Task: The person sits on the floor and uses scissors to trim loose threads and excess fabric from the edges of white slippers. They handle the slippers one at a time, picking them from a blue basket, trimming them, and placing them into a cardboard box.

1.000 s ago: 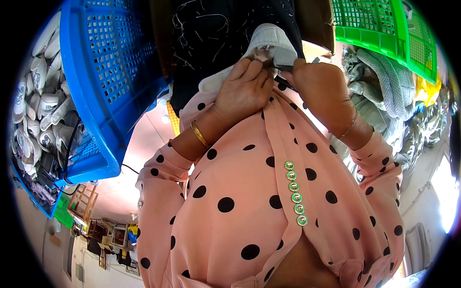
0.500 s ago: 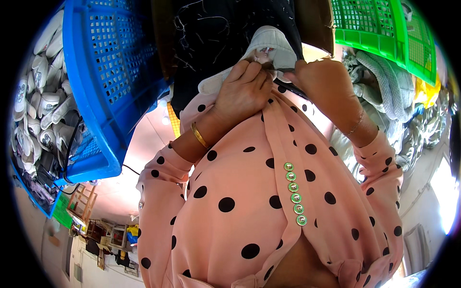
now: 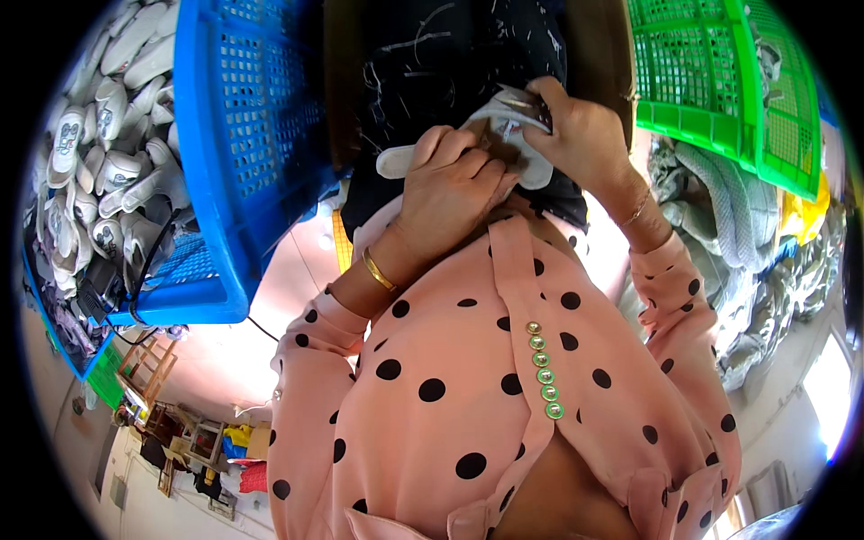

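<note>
A white shoe [image 3: 537,169] with its opening facing up rests over my lap, on dark cloth [image 3: 409,81] strewn with loose threads. My left hand [image 3: 447,191] is closed on its near side, fingers curled. A pale rounded end [image 3: 394,163] sticks out left of that hand; I cannot tell whether it belongs to the same shoe. My right hand [image 3: 587,135] is at the shoe's far right edge, thumb and fingers pinching a small dark metal tool [image 3: 526,101] that looks like thread snips. The fingers partly hide its shape.
At the left, a blue plastic crate [image 3: 209,180] stands by a heap of white shoes [image 3: 117,171]. A green crate [image 3: 697,117] is at the upper right, above a pile of grey-white shoes [image 3: 720,198]. Wooden stools [image 3: 148,371] stand at the lower left.
My right hand has moved up and slightly left, from the shoe's near right side to its far edge, taking the dark tool along. The shoe has tilted; my left hand keeps its grip.
</note>
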{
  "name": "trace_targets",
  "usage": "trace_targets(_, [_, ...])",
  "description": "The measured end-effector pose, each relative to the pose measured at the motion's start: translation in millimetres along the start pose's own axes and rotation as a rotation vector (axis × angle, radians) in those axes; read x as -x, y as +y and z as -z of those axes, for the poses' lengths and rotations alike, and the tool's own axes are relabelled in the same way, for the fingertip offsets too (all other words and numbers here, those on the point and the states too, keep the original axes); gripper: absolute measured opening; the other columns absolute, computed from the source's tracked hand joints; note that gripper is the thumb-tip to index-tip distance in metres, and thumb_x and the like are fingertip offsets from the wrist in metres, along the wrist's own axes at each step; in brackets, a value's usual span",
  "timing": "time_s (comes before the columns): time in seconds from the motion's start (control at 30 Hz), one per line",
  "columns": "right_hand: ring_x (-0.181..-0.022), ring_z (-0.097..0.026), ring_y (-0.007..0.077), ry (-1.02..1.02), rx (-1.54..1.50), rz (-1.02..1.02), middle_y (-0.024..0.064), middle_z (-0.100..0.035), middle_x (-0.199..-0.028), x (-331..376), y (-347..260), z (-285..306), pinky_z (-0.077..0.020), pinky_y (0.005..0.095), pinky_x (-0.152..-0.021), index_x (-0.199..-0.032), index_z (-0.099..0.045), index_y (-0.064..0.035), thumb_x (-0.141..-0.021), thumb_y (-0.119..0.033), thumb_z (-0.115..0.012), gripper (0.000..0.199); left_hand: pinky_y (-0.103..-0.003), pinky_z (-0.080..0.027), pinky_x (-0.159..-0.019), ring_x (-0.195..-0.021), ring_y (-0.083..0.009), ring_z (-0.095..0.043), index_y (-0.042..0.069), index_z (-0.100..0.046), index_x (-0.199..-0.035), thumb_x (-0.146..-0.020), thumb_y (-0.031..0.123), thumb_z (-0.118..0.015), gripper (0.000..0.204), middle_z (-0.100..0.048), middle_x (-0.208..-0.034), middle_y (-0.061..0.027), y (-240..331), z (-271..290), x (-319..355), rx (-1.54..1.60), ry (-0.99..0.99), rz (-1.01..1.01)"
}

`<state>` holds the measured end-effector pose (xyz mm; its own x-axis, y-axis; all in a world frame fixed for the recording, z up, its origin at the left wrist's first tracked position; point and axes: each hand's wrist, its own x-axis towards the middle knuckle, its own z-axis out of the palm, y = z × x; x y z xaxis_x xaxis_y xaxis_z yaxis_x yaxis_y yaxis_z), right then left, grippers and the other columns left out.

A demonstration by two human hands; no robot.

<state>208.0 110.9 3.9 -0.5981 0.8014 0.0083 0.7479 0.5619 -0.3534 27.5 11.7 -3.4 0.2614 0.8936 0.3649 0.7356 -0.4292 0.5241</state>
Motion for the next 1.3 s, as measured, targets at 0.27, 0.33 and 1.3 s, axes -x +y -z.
trace_targets(0.27, [-0.057,-0.063,0.0374,0.066,-0.072,-0.110,0.0193,-0.061,-0.061,-17.7,-8.8,3.4,-0.0508,0.0460,-0.053,-0.083,-0.054,-0.0017,-0.074,-0.021,-0.067,0.025,-0.045,-0.037,-0.097,-0.112,-0.0297,-0.049,0.010,-0.068,-0.091,-0.069,0.023,-0.075,0.026,-0.057,-0.111,-0.0073,0.0,3.4,-42.9,-0.184,0.071,0.204])
trace_targets(0.33, [-0.056,-0.063,0.0380,0.097,-0.078,-0.183,0.0198,-0.060,-0.060,-12.0,2.5,1.1,-0.0516,0.0475,-0.053,-0.081,-0.054,-0.0017,-0.074,-0.023,-0.068,0.026,-0.046,-0.037,-0.098,-0.114,-0.0302,-0.048,0.011,-0.070,-0.087,-0.067,0.024,-0.076,0.024,-0.057,-0.112,-0.0080,3.2,9.6,-66.3,-0.206,0.044,0.159])
trace_targets(1.3, [-0.058,-0.063,0.0261,-0.129,0.277,0.233,0.0074,-0.059,-0.063,49.0,14.8,65.5,-0.0476,0.0356,-0.050,-0.083,-0.051,-0.0077,-0.088,-0.041,-0.064,0.036,-0.036,-0.052,-0.067,-0.077,-0.0281,-0.066,0.010,-0.073,-0.076,-0.071,0.018,-0.072,0.010,-0.068,-0.090,-0.0060,-8.1,-4.0,-53.7,0.048,-0.518,0.094])
